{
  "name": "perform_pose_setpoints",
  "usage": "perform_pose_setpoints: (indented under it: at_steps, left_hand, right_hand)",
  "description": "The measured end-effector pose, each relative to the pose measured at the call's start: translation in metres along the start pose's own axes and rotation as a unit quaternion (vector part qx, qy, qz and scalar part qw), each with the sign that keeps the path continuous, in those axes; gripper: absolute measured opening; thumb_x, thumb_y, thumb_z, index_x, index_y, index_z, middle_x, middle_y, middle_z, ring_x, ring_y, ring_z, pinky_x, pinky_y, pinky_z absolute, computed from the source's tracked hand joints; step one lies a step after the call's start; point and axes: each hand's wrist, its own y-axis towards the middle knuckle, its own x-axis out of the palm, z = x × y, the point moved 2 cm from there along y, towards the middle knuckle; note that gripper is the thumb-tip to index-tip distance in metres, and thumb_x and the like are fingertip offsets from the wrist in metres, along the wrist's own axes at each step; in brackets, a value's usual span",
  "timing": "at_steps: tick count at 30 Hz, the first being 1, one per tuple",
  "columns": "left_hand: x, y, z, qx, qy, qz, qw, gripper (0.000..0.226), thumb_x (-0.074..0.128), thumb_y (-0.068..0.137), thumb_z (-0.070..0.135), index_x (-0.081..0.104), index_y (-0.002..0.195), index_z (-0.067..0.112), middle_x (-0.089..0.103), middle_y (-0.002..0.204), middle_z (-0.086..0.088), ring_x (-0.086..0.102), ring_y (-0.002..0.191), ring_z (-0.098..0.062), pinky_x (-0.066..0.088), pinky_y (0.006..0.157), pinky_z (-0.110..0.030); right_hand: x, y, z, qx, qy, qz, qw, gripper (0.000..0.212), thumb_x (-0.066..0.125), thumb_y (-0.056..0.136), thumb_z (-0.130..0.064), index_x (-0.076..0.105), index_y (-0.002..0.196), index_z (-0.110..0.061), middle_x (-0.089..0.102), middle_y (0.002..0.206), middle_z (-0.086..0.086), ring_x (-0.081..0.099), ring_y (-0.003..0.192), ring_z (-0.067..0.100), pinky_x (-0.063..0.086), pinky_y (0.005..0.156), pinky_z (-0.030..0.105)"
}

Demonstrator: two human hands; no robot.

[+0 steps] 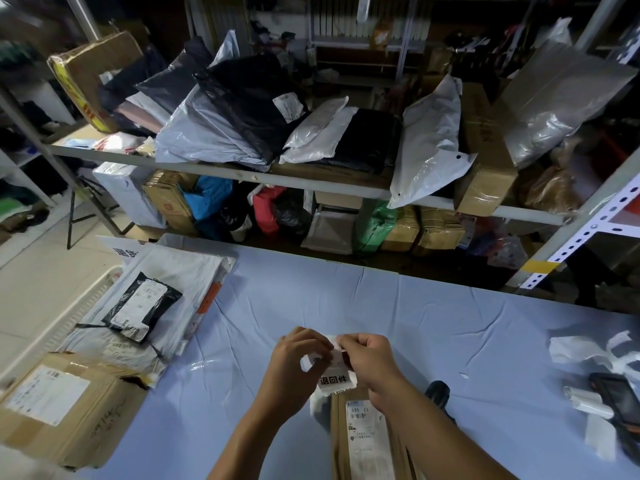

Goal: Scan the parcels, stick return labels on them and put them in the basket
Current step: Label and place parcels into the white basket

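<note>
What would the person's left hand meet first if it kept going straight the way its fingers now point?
The left hand points right, so it would probably meet the right hand first; both already pinch the return label between them. Depth is uncertain.

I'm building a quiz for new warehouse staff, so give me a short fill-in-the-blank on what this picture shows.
1. Both hands hold a white ____ printed with black characters.
2. The left hand and right hand work above a ____ covered table.
3. The cardboard parcel under the hands carries a white shipping ____.
4. A small black bag lies to the person's ____.

Missing words: label; blue; label; left
</note>
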Motion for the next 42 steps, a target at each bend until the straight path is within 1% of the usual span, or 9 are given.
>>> perform_pose_setpoints:
  at_steps: [3, 6, 11, 16, 22, 27, 34, 40, 42]
  left_hand:
    - [-0.004, 0.003, 0.002, 0.007, 0.004, 0.022, 1.000, 0.020, 0.081, 0.077, 0.005, 0.073, 0.077, 0.023, 0.067, 0.091, 0.020, 0.063, 0.093, -0.007, 0.051, 0.082, -0.037]
    - [-0.011, 0.005, 0.005, -0.025, -0.034, 0.077, 0.996, 0.021, 0.079, 0.081, 0.012, 0.070, 0.080, 0.031, 0.069, 0.091, 0.017, 0.065, 0.091, -0.006, 0.045, 0.078, -0.016]
    - [-0.026, 0.007, 0.009, -0.060, -0.105, 0.122, 0.985, 0.017, 0.075, 0.086, 0.015, 0.073, 0.090, 0.031, 0.073, 0.087, 0.018, 0.067, 0.081, -0.006, 0.041, 0.062, -0.014]
    - [-0.021, -0.002, 0.006, -0.107, -0.135, 0.086, 0.981, 0.032, 0.073, 0.086, 0.008, 0.070, 0.094, 0.039, 0.074, 0.087, 0.016, 0.068, 0.078, -0.005, 0.040, 0.056, -0.016]
    - [-0.005, -0.022, 0.002, -0.120, -0.128, 0.045, 0.983, 0.043, 0.075, 0.086, 0.013, 0.058, 0.108, 0.046, 0.073, 0.086, 0.019, 0.069, 0.080, -0.006, 0.045, 0.059, -0.014]
    - [0.014, -0.042, 0.004, -0.147, -0.154, 0.011, 0.977, 0.046, 0.080, 0.081, 0.010, 0.061, 0.117, 0.030, 0.074, 0.091, 0.008, 0.067, 0.079, -0.012, 0.046, 0.059, -0.015]
    - [0.056, -0.089, 0.006, -0.282, -0.247, 0.055, 0.925, 0.019, 0.082, 0.076, 0.001, 0.071, 0.089, 0.010, 0.067, 0.063, -0.003, 0.057, 0.051, -0.005, 0.042, 0.048, -0.013]
    - [0.101, -0.131, 0.005, -0.304, -0.138, 0.043, 0.942, 0.023, 0.082, 0.074, 0.004, 0.072, 0.092, 0.015, 0.069, 0.069, -0.003, 0.066, 0.064, -0.016, 0.056, 0.068, -0.034]
    - [0.116, -0.142, 0.005, -0.293, -0.087, 0.022, 0.952, 0.025, 0.081, 0.076, 0.008, 0.071, 0.098, 0.013, 0.068, 0.070, 0.002, 0.066, 0.064, -0.009, 0.055, 0.066, -0.025]
  right_hand:
    - [-0.003, 0.013, -0.002, 0.002, -0.030, 0.021, 0.999, 0.017, 0.067, 0.090, -0.024, 0.076, 0.084, -0.010, 0.073, 0.080, 0.007, 0.068, 0.076, 0.021, 0.055, 0.068, 0.031]
    - [-0.005, 0.028, -0.004, 0.021, 0.002, 0.031, 0.999, 0.015, 0.066, 0.092, -0.025, 0.073, 0.095, -0.012, 0.072, 0.090, 0.007, 0.070, 0.084, 0.025, 0.061, 0.072, 0.038]
    - [-0.008, 0.040, -0.006, -0.009, 0.055, 0.037, 0.998, 0.012, 0.062, 0.098, -0.025, 0.069, 0.096, -0.015, 0.073, 0.097, 0.008, 0.070, 0.075, 0.017, 0.057, 0.052, 0.028]
    - [-0.015, 0.033, -0.002, -0.063, -0.057, 0.072, 0.994, 0.021, 0.069, 0.092, -0.032, 0.072, 0.108, -0.018, 0.071, 0.105, 0.000, 0.069, 0.087, 0.017, 0.062, 0.072, 0.039]
    - [-0.018, -0.018, 0.007, -0.145, -0.043, -0.143, 0.978, 0.026, 0.077, 0.080, -0.044, 0.075, 0.105, -0.034, 0.073, 0.107, -0.017, 0.070, 0.098, 0.005, 0.059, 0.073, 0.021]
    - [-0.033, -0.043, 0.027, -0.174, -0.058, -0.096, 0.978, 0.026, 0.081, 0.081, -0.019, 0.072, 0.096, -0.038, 0.072, 0.099, -0.026, 0.067, 0.094, -0.007, 0.053, 0.068, 0.009]
    - [-0.062, -0.071, 0.074, -0.130, -0.012, -0.033, 0.991, 0.016, 0.078, 0.084, -0.014, 0.075, 0.095, -0.025, 0.077, 0.091, -0.009, 0.073, 0.084, 0.005, 0.057, 0.071, 0.018]
    - [-0.079, -0.084, 0.136, -0.075, -0.074, 0.074, 0.992, 0.007, 0.076, 0.087, -0.017, 0.075, 0.081, -0.020, 0.075, 0.075, -0.005, 0.073, 0.067, 0.009, 0.057, 0.062, 0.026]
    - [-0.082, -0.086, 0.155, -0.059, -0.122, 0.099, 0.986, 0.005, 0.074, 0.088, -0.021, 0.077, 0.084, -0.018, 0.075, 0.078, -0.005, 0.073, 0.073, 0.011, 0.061, 0.070, 0.036]
